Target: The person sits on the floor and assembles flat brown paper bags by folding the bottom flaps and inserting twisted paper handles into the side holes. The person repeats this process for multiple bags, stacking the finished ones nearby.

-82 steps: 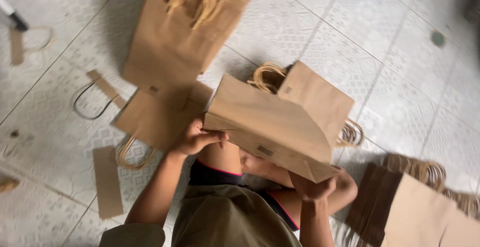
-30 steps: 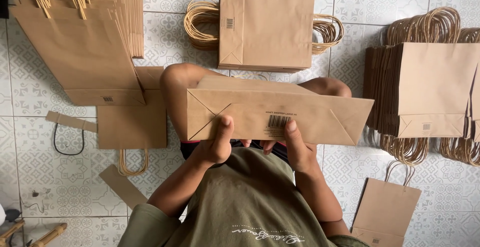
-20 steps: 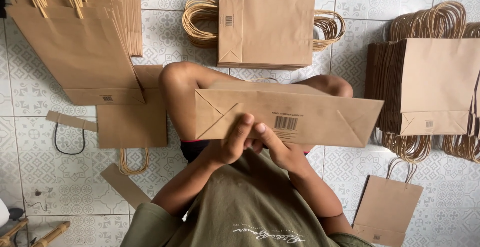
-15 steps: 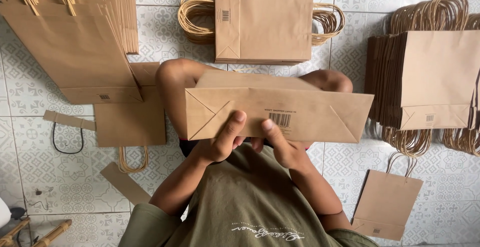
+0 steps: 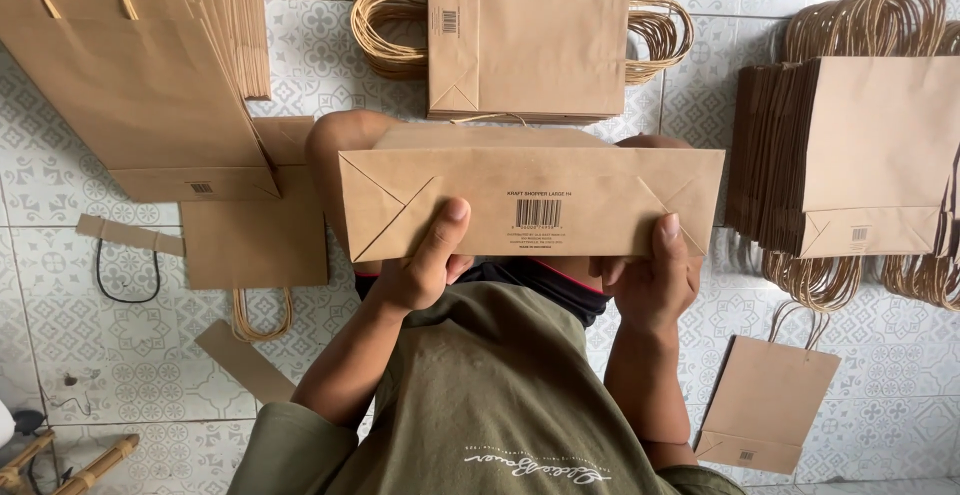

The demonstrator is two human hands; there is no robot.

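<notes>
Here both thumbs press the paper bag (image 5: pixel 530 203), fingers behind.

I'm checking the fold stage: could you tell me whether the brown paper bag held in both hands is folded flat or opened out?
Opened out at its base. The paper bag shows its rectangular bottom panel spread, diagonal creases at both ends. The left hand and right hand grip its lower edge.

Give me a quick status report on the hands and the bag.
Both hands, left hand and right hand, grip brown paper bag by its base. Held flat over knees. Nothing in the way.
</notes>
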